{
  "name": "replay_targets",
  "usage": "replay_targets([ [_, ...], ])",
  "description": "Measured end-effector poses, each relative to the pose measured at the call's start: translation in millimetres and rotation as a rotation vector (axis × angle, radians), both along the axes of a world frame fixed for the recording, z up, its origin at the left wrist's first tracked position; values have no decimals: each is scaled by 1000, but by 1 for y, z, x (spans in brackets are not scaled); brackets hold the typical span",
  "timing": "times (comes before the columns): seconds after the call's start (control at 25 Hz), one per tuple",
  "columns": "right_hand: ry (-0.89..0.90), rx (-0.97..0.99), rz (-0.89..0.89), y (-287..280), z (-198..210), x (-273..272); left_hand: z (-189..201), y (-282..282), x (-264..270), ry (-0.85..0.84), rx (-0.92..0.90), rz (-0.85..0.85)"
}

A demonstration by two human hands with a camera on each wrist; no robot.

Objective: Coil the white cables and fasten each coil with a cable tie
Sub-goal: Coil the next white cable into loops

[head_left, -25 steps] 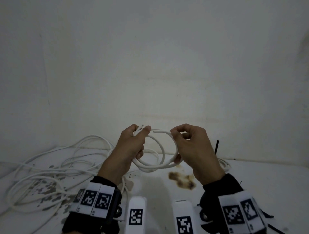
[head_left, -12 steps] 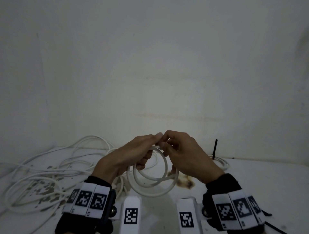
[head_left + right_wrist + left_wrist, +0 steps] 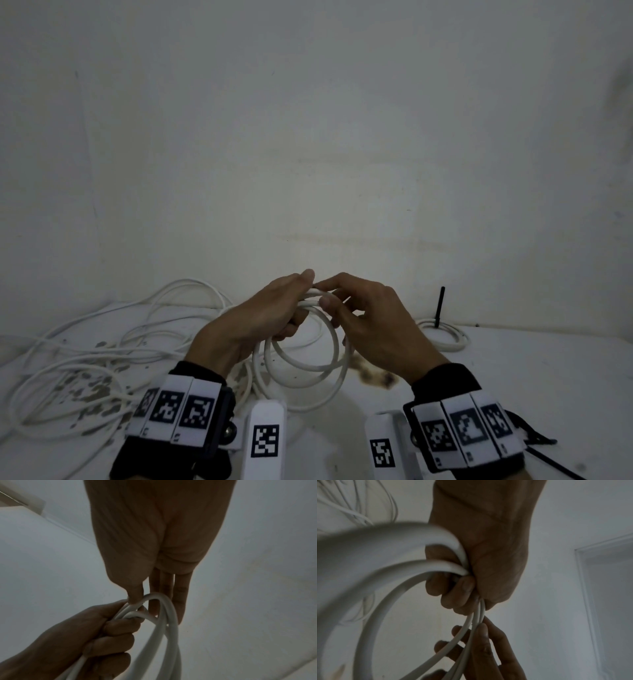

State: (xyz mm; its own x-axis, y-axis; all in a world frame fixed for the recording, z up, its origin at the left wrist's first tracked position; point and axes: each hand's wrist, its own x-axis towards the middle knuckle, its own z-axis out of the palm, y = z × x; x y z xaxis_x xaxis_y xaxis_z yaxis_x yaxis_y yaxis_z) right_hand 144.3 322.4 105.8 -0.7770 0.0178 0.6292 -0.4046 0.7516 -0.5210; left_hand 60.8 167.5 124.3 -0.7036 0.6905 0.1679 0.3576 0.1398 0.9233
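Observation:
A white cable coil of several loops hangs above the table between my hands. My left hand grips the top of the coil, fingers curled round the bundled strands. Right beside it, my right hand pinches the same strands. Its thumb presses on the cable and its straight fingers lie behind it. The left hand shows as a fist round the loops in the right wrist view. The cable's ends are hidden inside the hands. No cable tie is in either hand.
Loose white cables sprawl over the stained table at the left. At the right lies another white coil with a black cable tie sticking up from it. A brown stain marks the table under the hands. A wall stands close behind.
My hands have come together at the top of the coil. The right hand slid left along the loop to the left hand, and the coil now hangs down lower.

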Motion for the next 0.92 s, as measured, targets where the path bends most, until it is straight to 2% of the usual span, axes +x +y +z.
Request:
replay_targets([
  [0.12, -47, -70, 71, -3, -2, 1, -1, 3, -1, -5, 49, 17],
  [0.24, -214, -308, 188, -13, 0, 2, 0, 9, -2, -68, 139, 113],
  [0.36, -203, -558, 234, -16, 1, 2, 3, 20, 3, -109, 268, 241],
  [0.44, -126, -650, 175, -11, 3, 1, 5, 21, 7, -201, 308, 173],
  [0.56, 30, -814, 48, 2, 8, 1, 3, 14, 13, -444, 337, -69],
  [0.68, 3, -952, 82, 6, 12, 3, 0, 17, 15, -638, 410, -133],
  [0.76, -73, -1015, 179, 8, 12, 5, 1, 24, 11, -755, 509, -41],
  [0.84, -139, -975, 274, 8, 11, 6, 0, 27, 6, -684, 517, 144],
  [0.92, -173, -780, 236, 2, 9, 6, -3, 25, 1, -578, 497, 305],
])
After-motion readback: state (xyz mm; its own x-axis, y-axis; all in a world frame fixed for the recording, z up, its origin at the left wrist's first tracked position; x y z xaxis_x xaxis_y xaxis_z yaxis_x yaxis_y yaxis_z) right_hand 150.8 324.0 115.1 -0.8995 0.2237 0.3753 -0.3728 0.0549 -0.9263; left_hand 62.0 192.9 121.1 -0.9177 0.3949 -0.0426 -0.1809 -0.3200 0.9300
